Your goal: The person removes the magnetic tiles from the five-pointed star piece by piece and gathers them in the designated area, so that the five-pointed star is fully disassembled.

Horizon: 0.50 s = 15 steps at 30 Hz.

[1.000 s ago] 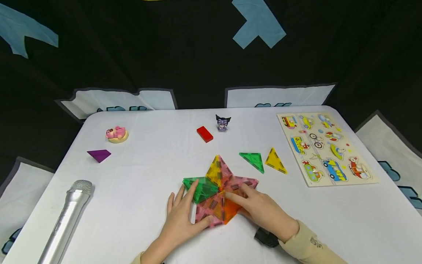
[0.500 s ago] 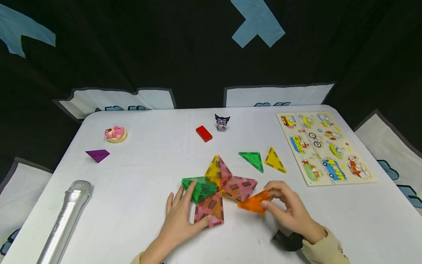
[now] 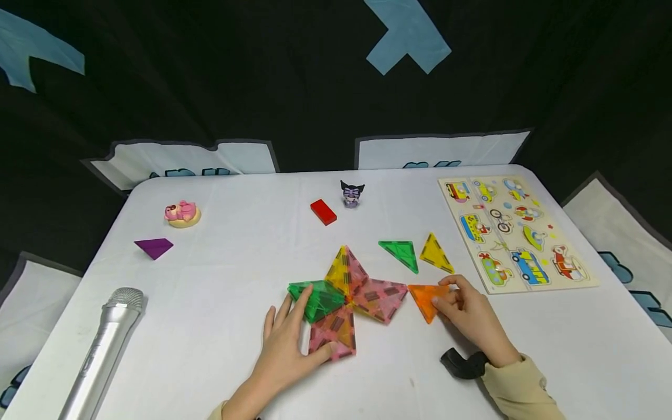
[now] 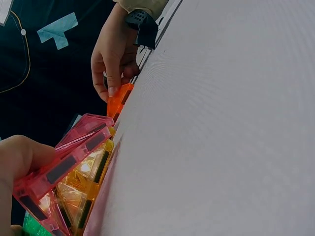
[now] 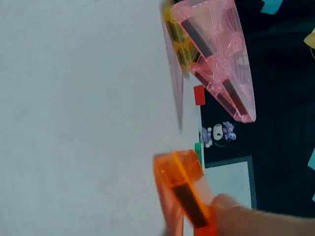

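Observation:
My right hand [image 3: 467, 312] pinches an orange triangular magnetic tile [image 3: 426, 298] between thumb and fingers, right of the built shape. The right wrist view shows this orange tile [image 5: 184, 184] close up and blurred. My left hand [image 3: 289, 350] rests spread on the shape's left side. Its index finger touches a green part [image 3: 324, 301] and its thumb lies on a pink part [image 3: 336, 332]. Further points are a yellow and pink one [image 3: 343, 271] and a pink one [image 3: 380, 297]. In the left wrist view, pink tiles [image 4: 69, 162] stand raised over yellow ones [image 4: 91, 174].
A green triangle [image 3: 401, 254] and a yellow triangle [image 3: 436, 254] lie behind my right hand. Further off are a red block [image 3: 323, 212], a small figurine [image 3: 351, 194] and a puzzle board [image 3: 514, 233]. At left are a microphone [image 3: 105, 350], a purple piece [image 3: 154, 248] and a pink toy [image 3: 182, 214].
My right hand has pulled the orange tile off the shape's lower right and carried it right, near the yellow triangle. A gap shows where it was. My left hand has stayed in place.

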{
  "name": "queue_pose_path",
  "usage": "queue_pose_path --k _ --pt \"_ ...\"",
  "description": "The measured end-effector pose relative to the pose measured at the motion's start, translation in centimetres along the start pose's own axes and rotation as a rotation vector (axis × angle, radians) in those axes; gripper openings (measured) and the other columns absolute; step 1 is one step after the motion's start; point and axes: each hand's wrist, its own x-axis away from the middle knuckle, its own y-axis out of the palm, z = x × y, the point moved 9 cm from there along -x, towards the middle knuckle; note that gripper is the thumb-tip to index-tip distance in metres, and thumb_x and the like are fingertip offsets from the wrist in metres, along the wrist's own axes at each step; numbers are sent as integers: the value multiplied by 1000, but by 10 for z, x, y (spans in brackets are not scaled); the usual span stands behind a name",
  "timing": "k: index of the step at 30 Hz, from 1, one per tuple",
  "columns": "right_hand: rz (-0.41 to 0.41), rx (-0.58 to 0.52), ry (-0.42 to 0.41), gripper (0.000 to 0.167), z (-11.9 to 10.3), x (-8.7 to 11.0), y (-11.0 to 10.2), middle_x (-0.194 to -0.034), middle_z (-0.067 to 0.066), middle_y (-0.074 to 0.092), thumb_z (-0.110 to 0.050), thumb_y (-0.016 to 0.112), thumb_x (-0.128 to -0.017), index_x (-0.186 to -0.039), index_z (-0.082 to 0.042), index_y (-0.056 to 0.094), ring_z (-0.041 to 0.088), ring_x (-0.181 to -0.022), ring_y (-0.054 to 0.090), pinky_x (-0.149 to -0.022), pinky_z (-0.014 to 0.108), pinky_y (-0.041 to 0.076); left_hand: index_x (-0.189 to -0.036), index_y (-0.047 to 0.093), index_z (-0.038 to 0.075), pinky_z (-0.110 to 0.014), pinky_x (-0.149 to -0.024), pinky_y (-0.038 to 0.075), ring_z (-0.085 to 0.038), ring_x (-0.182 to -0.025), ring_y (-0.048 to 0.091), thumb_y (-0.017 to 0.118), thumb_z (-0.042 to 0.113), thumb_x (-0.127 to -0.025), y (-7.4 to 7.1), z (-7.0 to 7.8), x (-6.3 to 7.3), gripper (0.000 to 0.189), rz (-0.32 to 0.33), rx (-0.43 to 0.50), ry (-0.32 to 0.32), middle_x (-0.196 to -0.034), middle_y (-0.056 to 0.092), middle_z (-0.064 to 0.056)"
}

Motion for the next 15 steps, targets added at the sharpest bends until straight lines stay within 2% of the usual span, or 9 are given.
queue_pose_path --k 3,6,8,11,12,13,15 --pt "18 95 0 29 -3 0 0 -62 -1 48 -14 67 -82 -104 -3 51 11 -51 42 -47 22 34 -145 19 22 -56 -101 2 -38 -130 22 67 55 -71 -1 0 0 94 3 -1 3 -140 34 -18" --pt "15 148 12 28 -8 1 1 -62 -1 46 -12 66 -83 -104 -3 49 11 -51 40 -46 22 32 -145 20 21 -56 -101 2 -38 -130 22 67 55 -71 -1 1 0 94 5 2 4 -139 35 -18" --pt "37 165 -8 27 -16 4 1 -62 -2 46 -11 65 -83 -104 -4 49 10 -49 40 -45 22 32 -145 20 21 -57 -101 2 -38 -130 22 67 55 -70 0 1 0 94 3 7 3 -139 35 -18" --pt "70 125 -126 27 -42 12 8 -62 -4 48 -9 64 -84 -106 -6 50 8 -47 42 -43 22 35 -145 20 20 -57 -100 2 -38 -130 21 67 55 -70 0 1 0 95 3 10 6 -139 35 -17" --pt "54 94 -179 28 -52 16 14 -64 -5 49 -9 64 -84 -109 -7 51 7 -47 43 -43 22 37 -145 20 20 -57 -100 2 -38 -130 21 67 55 -70 0 1 0 95 3 10 7 -140 34 -17" --pt "21 71 -227 30 -63 19 23 -66 -7 51 -11 65 -84 -111 -9 51 5 -49 45 -44 22 39 -145 20 20 -57 -100 2 -37 -130 21 68 55 -70 0 1 0 95 5 10 8 -140 34 -17" --pt "-96 19 -315 38 -82 28 47 -73 -8 55 -16 64 -85 -120 -12 50 4 -54 48 -47 21 42 -145 20 20 -56 -101 2 -36 -131 21 68 57 -69 -1 1 0 96 11 8 7 -140 34 -16"
